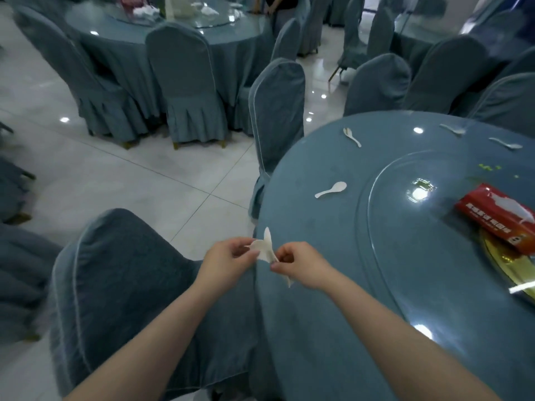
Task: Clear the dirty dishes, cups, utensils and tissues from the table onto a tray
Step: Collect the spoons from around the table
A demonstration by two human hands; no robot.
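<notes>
Gathering spoons [265, 250] at the counter's [333, 256] near-left edge — left hand [224, 263] and right hand [299, 266] both pinch them. Next likely reaches the spoon [333, 190] farther along; no tray visible.

Table edge [289, 198] lies mostly bare — two spoons [331, 190] dot it, the tissue pack [495, 219] apparently blocks the right.

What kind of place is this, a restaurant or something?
Most likely a banquet hall or a large restaurant dining room. Several big round tables wear matching blue-grey cloths, this one with a glass turntable at its centre, and covered chairs ring them. White soup spoons lie loose after a meal.
</notes>
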